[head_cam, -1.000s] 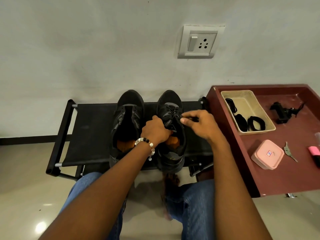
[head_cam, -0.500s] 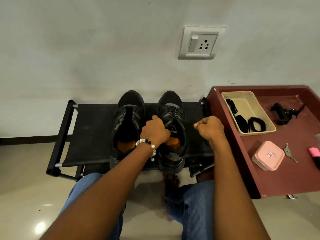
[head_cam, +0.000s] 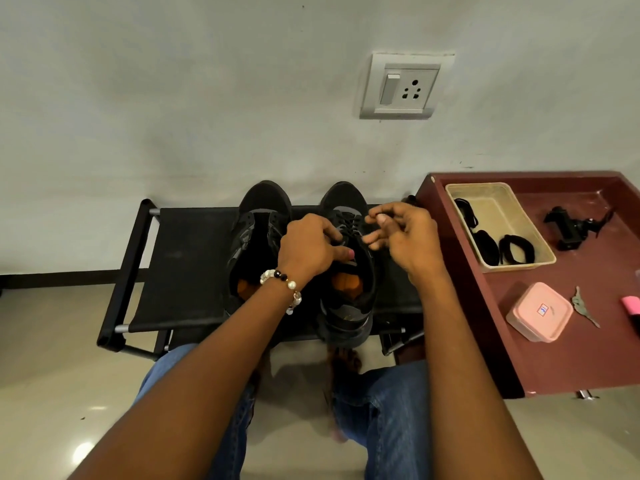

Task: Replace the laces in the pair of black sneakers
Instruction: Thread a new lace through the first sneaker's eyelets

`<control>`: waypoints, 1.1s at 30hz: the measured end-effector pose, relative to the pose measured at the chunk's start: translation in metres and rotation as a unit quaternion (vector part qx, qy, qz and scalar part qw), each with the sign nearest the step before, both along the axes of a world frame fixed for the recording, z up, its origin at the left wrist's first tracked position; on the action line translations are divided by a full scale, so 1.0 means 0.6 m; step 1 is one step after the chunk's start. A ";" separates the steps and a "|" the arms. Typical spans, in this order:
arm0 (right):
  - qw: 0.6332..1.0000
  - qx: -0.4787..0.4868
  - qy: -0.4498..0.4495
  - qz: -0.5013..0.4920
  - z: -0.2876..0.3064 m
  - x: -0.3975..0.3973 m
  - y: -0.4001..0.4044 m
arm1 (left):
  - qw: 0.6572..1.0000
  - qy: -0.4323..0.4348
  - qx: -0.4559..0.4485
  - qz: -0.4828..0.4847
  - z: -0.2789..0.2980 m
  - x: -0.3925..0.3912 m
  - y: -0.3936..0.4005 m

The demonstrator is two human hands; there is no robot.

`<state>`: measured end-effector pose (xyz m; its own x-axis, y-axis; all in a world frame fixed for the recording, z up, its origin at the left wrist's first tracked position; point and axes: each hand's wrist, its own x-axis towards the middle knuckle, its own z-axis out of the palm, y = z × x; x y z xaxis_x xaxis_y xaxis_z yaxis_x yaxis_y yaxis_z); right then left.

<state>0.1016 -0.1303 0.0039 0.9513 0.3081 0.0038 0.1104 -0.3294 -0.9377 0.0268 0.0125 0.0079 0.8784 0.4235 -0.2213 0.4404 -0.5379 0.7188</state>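
Black laces (head_cam: 347, 226) on the right sneaker (head_cam: 349, 271) sit under your left hand (head_cam: 309, 245), which grips them; your right hand (head_cam: 403, 239) hovers beside, fingers loosely curled, empty.

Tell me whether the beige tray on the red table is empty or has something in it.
Not empty. The beige tray on the red table holds black coiled laces.

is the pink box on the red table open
No, the pink box lies on the red table with its lid closed.
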 end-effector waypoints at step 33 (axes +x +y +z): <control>0.955 -0.259 -0.138 0.037 -0.016 -0.040 0.032 | 0.993 -0.058 -0.068 0.082 -0.034 -0.004 0.005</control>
